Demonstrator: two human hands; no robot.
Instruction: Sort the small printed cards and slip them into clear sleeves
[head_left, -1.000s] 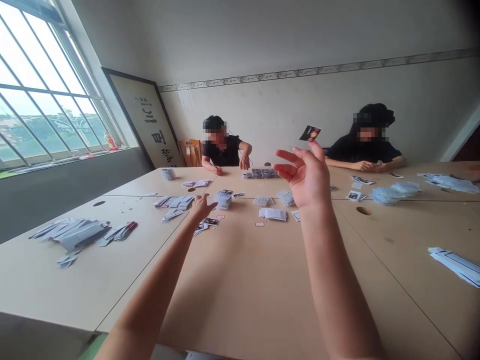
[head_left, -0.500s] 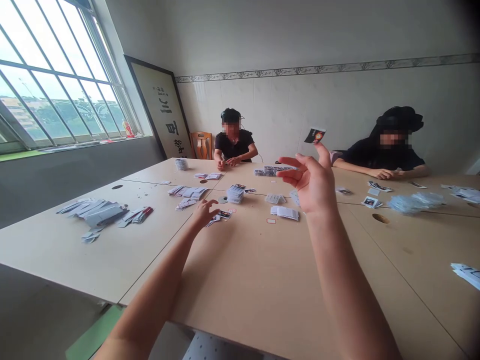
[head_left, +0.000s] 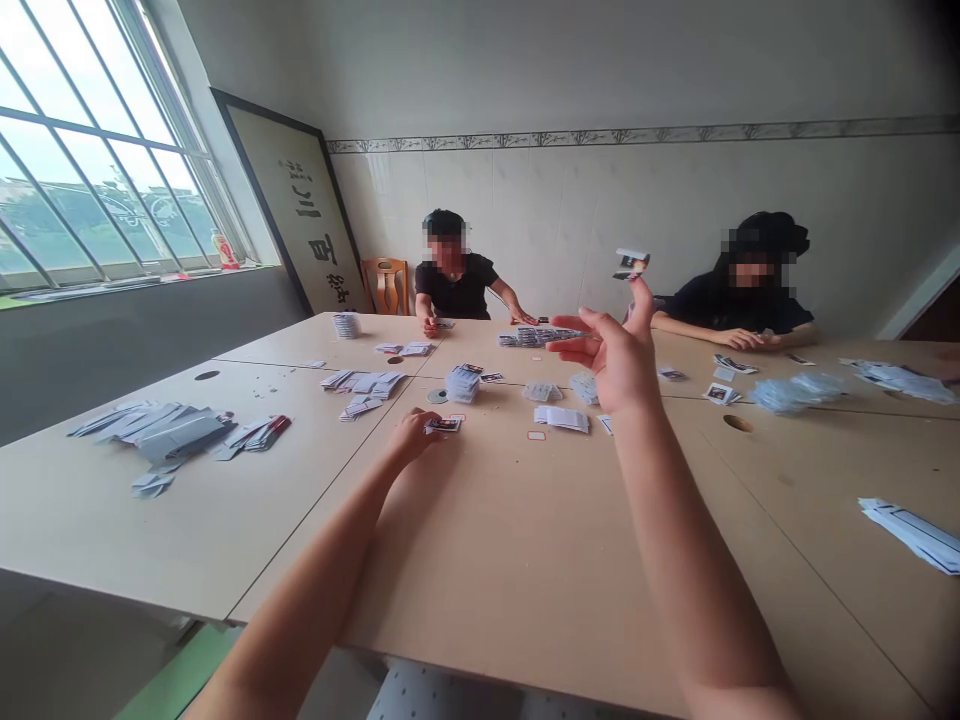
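My right hand point(head_left: 616, 352) is raised above the table point(head_left: 525, 560), fingers spread, with a small dark card point(head_left: 630, 264) at the tip of one raised finger. My left hand point(head_left: 415, 436) reaches forward low over the table and pinches a small dark card point(head_left: 444, 425) lying on the tabletop. Just beyond it stand a stack of cards point(head_left: 463, 384) and a fanned pile of cards point(head_left: 364, 384). A white folded pack point(head_left: 561, 418) lies below my right hand.
Two other people sit at the far side, one point(head_left: 457, 285) at the back centre, one point(head_left: 739, 300) at the back right, each handling cards. Grey sleeves point(head_left: 172, 435) are heaped at the left, clear sleeves point(head_left: 795, 390) at the right, more point(head_left: 911, 530) at the right edge.
My left hand has closed on a card on the table. The card at my right fingertips has tilted from face-on to nearly edge-on. The person at the back centre has stretched an arm sideways.
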